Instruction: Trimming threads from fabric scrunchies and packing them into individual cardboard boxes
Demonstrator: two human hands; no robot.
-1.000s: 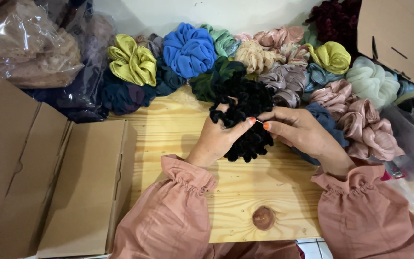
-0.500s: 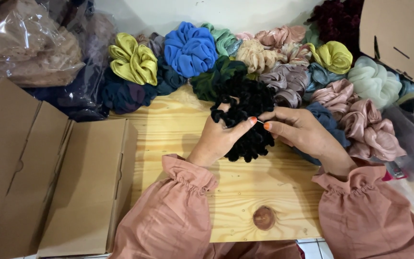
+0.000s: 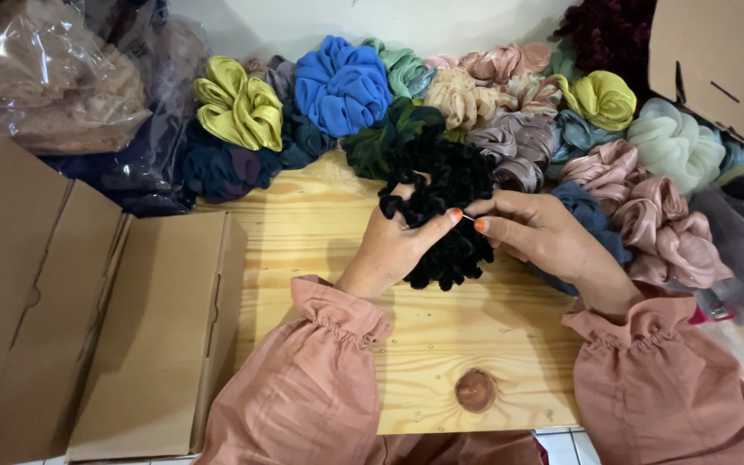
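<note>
Head view: I take the pale pine table [image 3: 320, 232] as my landmark, a planked top with one dark round knot near its front edge. Off its left side I count three flat brown cardboard boxes [image 3: 144, 336], plain and matte, lying side by side. Beyond its far left corner I see two crinkled clear plastic bags [image 3: 45, 86] stuffed with fabric. A piece of slotted cardboard [image 3: 716, 52] stands past its far right corner.

Along the table's far edge and down its right side runs a heap of scrunchies; I cannot count them all, more than a dozen show. Among them I pick out one ruffled blue scrunchie [image 3: 342, 82], one glossy chartreuse scrunchie [image 3: 238, 108], one mint scrunchie [image 3: 673, 142], and satin pink scrunchies [image 3: 647, 207].

Near the table's middle sits the black scrunchie [image 3: 441, 185], fuzzy, velvety, thickly ruffled, lifted slightly between both hands. My left hand [image 3: 393, 245] curls closed round its lower left folds, thumb pressed in. My right hand [image 3: 544, 237] pinches its right side, thumb and forefinger shut together; the orange-painted nails nearly meet. Both wrists wear gathered dusty-pink sleeves.
</note>
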